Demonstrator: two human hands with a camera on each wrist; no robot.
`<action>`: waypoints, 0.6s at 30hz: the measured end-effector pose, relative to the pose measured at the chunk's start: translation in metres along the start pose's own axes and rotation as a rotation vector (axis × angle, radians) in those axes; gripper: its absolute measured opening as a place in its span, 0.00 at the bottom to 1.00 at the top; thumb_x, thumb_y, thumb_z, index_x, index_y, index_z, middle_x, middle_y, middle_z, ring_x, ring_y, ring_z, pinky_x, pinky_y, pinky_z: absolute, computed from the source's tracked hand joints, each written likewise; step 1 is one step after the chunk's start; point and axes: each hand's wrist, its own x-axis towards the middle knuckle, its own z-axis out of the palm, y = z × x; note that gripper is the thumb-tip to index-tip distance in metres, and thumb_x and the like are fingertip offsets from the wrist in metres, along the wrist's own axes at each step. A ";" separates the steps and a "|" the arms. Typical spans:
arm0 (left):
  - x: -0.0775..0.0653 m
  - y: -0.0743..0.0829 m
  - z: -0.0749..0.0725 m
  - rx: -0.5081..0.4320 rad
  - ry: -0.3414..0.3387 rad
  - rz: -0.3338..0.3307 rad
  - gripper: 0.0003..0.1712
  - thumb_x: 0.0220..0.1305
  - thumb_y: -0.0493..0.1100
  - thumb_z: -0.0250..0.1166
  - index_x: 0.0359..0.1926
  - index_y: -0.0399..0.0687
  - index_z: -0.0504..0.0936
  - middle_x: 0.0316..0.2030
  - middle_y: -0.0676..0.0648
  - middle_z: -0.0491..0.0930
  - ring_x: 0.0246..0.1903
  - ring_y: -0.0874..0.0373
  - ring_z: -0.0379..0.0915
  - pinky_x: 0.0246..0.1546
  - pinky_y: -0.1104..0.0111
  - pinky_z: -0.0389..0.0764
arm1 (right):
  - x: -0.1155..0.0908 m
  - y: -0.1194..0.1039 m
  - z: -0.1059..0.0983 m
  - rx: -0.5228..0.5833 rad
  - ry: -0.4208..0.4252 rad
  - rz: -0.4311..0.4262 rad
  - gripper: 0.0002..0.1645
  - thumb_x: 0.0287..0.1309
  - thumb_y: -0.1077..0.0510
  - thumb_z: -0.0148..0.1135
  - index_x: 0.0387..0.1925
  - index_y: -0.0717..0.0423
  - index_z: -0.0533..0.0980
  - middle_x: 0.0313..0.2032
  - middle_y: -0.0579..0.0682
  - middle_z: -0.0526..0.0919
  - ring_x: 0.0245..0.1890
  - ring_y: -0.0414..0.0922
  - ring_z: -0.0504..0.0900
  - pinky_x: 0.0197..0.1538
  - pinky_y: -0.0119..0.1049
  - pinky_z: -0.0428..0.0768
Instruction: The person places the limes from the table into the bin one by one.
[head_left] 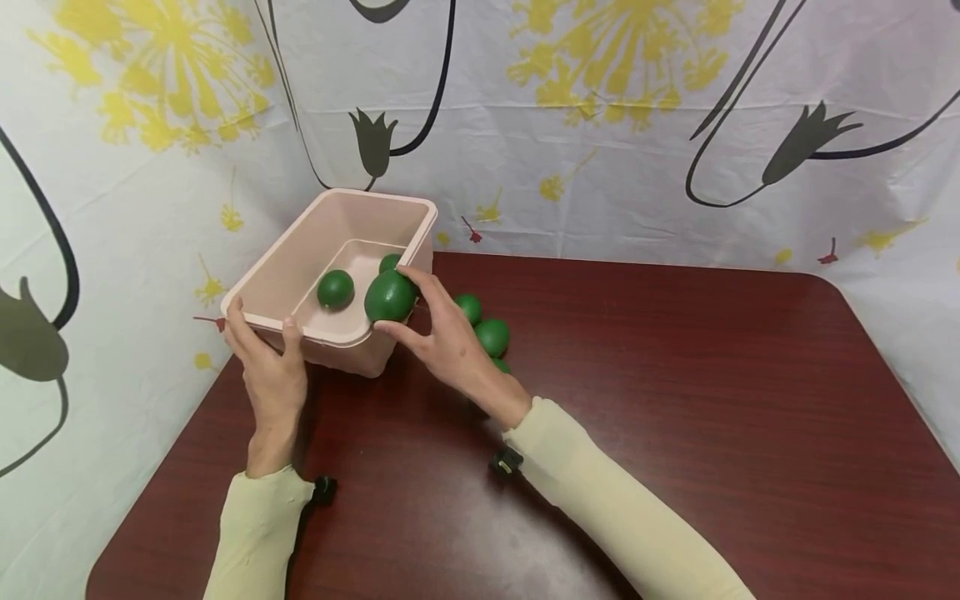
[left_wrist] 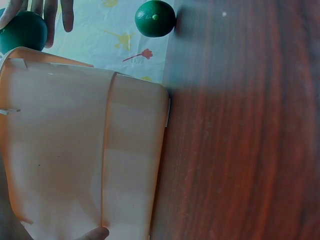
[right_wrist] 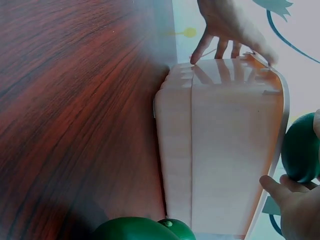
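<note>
My right hand pinches a green lime between thumb and fingers, over the near right corner of a pale pink plastic bin. Inside the bin lie a lime and another one partly hidden behind the held one. My left hand holds the bin by its near left corner, thumb at the front rim and fingers around the side. From the right wrist view, the held lime appears just past the bin's rim, and the left hand spreads over the far end.
Several limes sit on the dark red wooden table right of the bin, partly covered by my right hand and wrist. A patterned white cloth hangs behind the table and along its left side, close to the bin.
</note>
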 end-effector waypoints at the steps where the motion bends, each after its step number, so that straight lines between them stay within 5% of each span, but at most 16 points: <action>1: 0.000 0.000 0.000 0.002 0.000 -0.002 0.46 0.65 0.65 0.58 0.81 0.70 0.52 0.77 0.46 0.55 0.57 0.25 0.68 0.58 0.31 0.65 | 0.001 0.000 0.000 0.003 0.001 -0.002 0.47 0.63 0.47 0.72 0.77 0.49 0.61 0.70 0.48 0.70 0.63 0.42 0.78 0.67 0.37 0.77; 8: -0.002 0.000 0.001 -0.008 0.001 0.010 0.47 0.65 0.64 0.59 0.81 0.69 0.52 0.77 0.45 0.55 0.58 0.26 0.68 0.58 0.31 0.64 | 0.004 -0.001 0.005 0.031 0.005 -0.014 0.46 0.62 0.49 0.72 0.77 0.47 0.62 0.70 0.47 0.71 0.60 0.42 0.79 0.65 0.33 0.78; 15: -0.003 0.000 -0.003 -0.011 0.007 0.014 0.47 0.64 0.65 0.58 0.81 0.68 0.53 0.78 0.46 0.55 0.58 0.27 0.68 0.58 0.29 0.64 | 0.007 -0.003 0.011 0.114 0.008 0.005 0.48 0.62 0.51 0.73 0.77 0.52 0.60 0.71 0.50 0.71 0.70 0.45 0.76 0.69 0.43 0.77; 18: -0.001 0.001 -0.002 -0.016 0.002 0.016 0.47 0.64 0.65 0.58 0.81 0.68 0.53 0.78 0.47 0.55 0.57 0.26 0.68 0.57 0.29 0.64 | 0.010 -0.002 0.011 0.120 0.028 0.008 0.47 0.61 0.52 0.74 0.76 0.51 0.61 0.70 0.50 0.72 0.70 0.44 0.75 0.69 0.39 0.77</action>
